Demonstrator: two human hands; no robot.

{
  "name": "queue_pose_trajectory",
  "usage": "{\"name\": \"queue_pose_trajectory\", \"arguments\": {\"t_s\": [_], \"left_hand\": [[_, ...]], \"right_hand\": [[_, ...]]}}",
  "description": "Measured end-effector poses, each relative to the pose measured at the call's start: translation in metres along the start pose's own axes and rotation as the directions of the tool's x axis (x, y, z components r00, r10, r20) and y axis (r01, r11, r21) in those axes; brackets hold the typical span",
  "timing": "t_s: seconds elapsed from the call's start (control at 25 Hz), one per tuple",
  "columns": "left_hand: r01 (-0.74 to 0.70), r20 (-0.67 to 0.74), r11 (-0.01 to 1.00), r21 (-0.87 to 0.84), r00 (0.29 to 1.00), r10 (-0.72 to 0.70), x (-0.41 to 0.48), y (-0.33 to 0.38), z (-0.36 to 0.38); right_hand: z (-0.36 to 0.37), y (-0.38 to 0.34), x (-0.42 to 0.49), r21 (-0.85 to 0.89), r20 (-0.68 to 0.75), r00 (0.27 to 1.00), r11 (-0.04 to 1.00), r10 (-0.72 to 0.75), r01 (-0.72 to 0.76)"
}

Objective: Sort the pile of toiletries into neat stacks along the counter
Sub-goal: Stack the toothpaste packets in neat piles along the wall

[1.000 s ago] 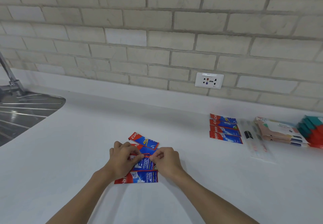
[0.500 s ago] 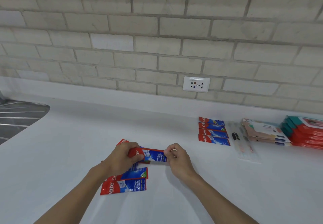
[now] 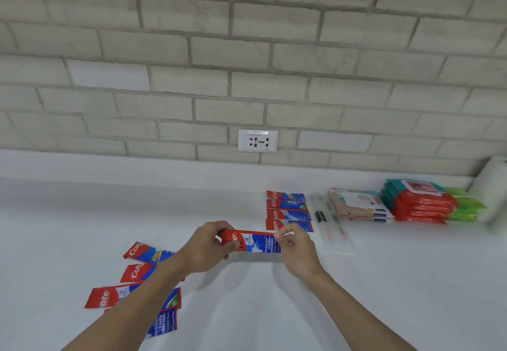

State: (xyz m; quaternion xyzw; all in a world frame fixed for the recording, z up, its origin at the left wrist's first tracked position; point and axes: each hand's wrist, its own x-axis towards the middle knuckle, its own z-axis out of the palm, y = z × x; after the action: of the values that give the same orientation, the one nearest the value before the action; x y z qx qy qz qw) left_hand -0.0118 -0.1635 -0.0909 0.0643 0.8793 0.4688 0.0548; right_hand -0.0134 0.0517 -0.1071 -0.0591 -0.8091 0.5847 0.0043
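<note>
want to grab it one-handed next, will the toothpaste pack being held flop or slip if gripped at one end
Probably fairly stiff: the pack spans straight between left hand and right hand, no sag. Likely light, since finger pinches at its ends carry it. Its smooth printed face may slip a little.

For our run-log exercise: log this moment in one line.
held: toothpaste sachet | left hand: grips red end | right hand: pinches blue end
</note>
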Motion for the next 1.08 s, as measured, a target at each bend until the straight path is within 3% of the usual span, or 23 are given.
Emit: {"name": "queue_pose_trajectory", "arguments": {"t_s": [0.24, 0.56, 0.68, 0.8, 1.08], "left_hand": [[0.053, -0.076, 0.996, -0.074, 0.995, -0.059, 0.028, 0.015, 0.042], [0.138, -0.159, 0.988, -0.072, 0.976, -0.148, 0.053, 0.023, 0.091], [0.138, -0.170, 0.990, -0.010, 0.976, -0.138, 0.058, 0.024, 0.102], [0.157, -0.194, 0.986, 0.053, 0.970, -0.144, 0.062, 0.018, 0.113], [0.132, -0.207, 0.973, 0.188, 0.974, -0.093, 0.075, 0.010, 0.121]], "right_hand": [[-0.039, 0.015, 0.010, -0.066, -0.093, 0.995, 0.997, 0.028, -0.034], [-0.068, 0.030, 0.026, -0.069, -0.112, 0.993, 0.997, 0.027, -0.035], [-0.070, 0.037, 0.031, -0.228, -0.094, 0.995, 0.974, -0.014, -0.008], [-0.066, 0.044, 0.034, -0.457, -0.039, 0.996, 0.888, -0.083, 0.056], [-0.058, 0.048, 0.037, -0.698, 0.062, 0.985, 0.698, -0.163, 0.160]]}}
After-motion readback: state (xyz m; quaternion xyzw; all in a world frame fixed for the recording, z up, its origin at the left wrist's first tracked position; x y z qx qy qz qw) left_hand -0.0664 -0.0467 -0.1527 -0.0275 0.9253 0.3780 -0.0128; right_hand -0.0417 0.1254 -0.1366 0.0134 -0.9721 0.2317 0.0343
